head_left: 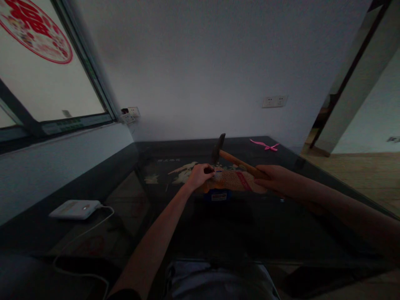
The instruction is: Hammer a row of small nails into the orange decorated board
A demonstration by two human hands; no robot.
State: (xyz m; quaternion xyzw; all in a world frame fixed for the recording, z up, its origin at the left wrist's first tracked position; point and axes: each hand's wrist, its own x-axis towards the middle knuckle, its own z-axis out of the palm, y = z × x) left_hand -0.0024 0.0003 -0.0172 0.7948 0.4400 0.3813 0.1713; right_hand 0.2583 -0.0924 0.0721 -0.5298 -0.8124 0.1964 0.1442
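The left forearm (159,233), bare, slants up and forward from the bottom edge of the view. Its wrist bends slightly inward, and the left hand (198,177) points to the right, thumb and forefinger curled toward each other; whether their tips meet is too small to tell. The right forearm (340,204), also bare, reaches in from the right, almost level. The right hand (278,179) is closed in a grip, pointing left.
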